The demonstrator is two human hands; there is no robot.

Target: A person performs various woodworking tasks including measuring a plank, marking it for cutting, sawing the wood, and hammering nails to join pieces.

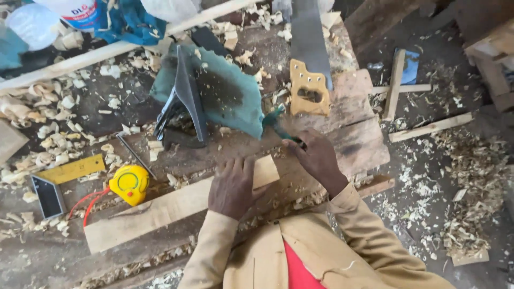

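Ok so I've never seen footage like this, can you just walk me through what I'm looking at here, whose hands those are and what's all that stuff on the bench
This is a single picture from a camera worn on a person's head, looking down at their own two hands over a wooden workbench. No machine is involved.

The left hand lies flat on a pale wooden plank that runs across the bench. The right hand grips a tool with a green handle; its working end is hidden, so I cannot tell what kind it is.

Around them lie a yellow tape measure, a yellow ruler, a handsaw with a tan handle, a teal cloth and a dark metal square. Wood shavings cover the bench and the floor.
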